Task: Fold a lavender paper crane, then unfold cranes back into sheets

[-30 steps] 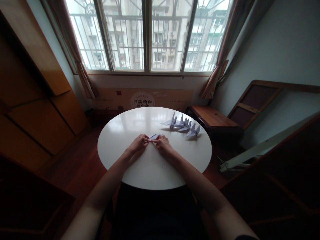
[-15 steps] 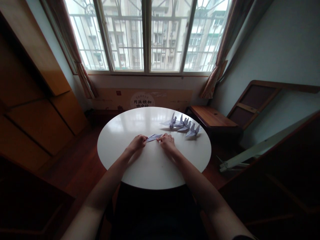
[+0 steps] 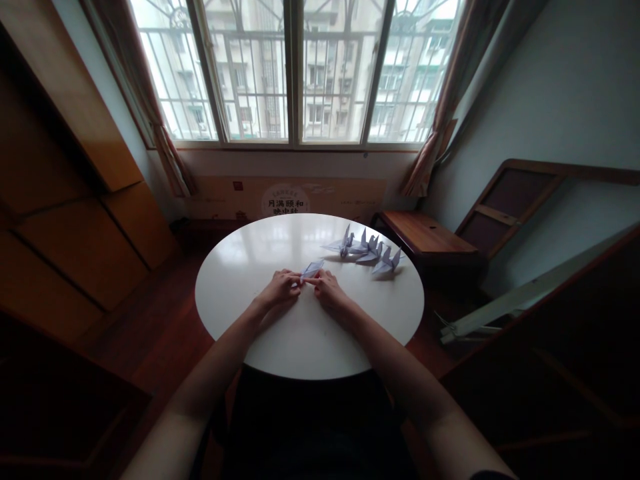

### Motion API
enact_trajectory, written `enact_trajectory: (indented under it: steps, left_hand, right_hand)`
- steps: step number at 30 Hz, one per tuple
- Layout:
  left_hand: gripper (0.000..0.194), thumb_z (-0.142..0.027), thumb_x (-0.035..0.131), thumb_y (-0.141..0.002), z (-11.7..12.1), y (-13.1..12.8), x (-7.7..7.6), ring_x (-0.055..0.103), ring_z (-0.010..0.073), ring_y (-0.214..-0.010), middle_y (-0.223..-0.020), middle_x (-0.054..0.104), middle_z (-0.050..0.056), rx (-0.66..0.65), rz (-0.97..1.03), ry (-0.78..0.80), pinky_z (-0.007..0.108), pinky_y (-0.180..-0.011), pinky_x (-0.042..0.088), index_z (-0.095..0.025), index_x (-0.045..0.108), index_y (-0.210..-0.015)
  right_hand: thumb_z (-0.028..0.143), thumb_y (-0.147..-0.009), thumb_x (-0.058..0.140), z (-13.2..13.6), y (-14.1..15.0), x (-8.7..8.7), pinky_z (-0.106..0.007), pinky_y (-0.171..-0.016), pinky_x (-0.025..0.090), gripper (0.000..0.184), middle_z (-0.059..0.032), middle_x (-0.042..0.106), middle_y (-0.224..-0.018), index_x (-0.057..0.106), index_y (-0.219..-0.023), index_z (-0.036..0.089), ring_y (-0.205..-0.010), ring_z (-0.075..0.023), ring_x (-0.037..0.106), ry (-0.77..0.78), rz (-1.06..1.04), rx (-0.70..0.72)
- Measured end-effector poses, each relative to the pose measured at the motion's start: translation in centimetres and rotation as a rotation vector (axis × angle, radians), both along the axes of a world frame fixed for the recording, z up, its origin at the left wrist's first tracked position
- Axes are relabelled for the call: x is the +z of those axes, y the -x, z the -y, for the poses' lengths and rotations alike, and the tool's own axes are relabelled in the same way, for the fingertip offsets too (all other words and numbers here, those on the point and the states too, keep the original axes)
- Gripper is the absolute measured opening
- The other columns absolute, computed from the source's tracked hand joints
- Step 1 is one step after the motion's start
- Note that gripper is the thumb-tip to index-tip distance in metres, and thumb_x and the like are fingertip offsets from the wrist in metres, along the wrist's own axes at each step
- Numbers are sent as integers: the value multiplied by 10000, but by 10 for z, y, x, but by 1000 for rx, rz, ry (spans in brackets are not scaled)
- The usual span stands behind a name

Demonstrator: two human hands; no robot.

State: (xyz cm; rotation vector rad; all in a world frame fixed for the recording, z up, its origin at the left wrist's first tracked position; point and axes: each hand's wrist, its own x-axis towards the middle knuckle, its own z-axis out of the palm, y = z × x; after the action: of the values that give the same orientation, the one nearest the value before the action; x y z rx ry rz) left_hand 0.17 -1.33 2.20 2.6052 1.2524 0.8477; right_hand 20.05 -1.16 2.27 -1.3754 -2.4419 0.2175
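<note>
A piece of folded pale-lilac paper (image 3: 313,269) is between my hands, over the middle of the round white table (image 3: 305,347). My left hand (image 3: 285,287) pinches its near left end with thumb and fingers. From the other side, my right hand (image 3: 327,289) closes its fingers on the same near end, the fingertips of both hands almost meeting. The paper's free part points up and away to the right. Several finished paper cranes (image 3: 385,261) in the same pale colour stand in a group at the table's far right.
A low wooden bench (image 3: 427,235) is past the table's right edge, with a wood-framed panel (image 3: 505,207) leaning by the wall. Wooden cabinets (image 3: 75,247) stand at the left. Beyond the table is a printed box (image 3: 210,193) under the window.
The folded paper has turned from lying nearly level to pointing up and right. My hands have come closer together, the right one moving left to the paper's near end.
</note>
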Motion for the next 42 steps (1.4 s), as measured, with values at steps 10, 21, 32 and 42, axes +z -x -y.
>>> enact_trajectory:
  steps: [10,21,32,42]
  left_hand:
    - [118,-115,583,-729,7,-1,9,625,206,-892,-866,714,57,-25,-18,37,315,-882,479,-202,628,-663]
    - [130,-115,587,-738,4,0,4,614,212,-937,-892,715,58,-30,19,46,320,-877,468,-200,615,-643]
    - [114,-149,582,-778,5,1,5,629,207,-934,-929,722,55,-83,5,24,315,-890,463,-201,681,-802]
    - [118,-206,616,-791,2,2,1,635,208,-993,-1069,721,63,-55,50,63,318,-919,470,-205,722,-842]
  right_hand:
    - [274,-923,466,0,-3,5,-357,-891,356,380,-100,561,-1134,607,-1269,344,-1018,-254,464,19,26,-177]
    - [483,-907,480,-5,-8,6,-408,-909,346,421,-129,520,-1173,599,-1278,323,-1082,-293,448,46,45,-324]
    - [447,-903,527,-11,-7,-4,-331,-918,366,510,-107,586,-1119,499,-1378,264,-1036,-235,512,3,-74,-180]
    - [392,-879,565,-4,-8,-2,-339,-954,355,357,-82,581,-1113,658,-1212,298,-1035,-219,493,4,-102,-74]
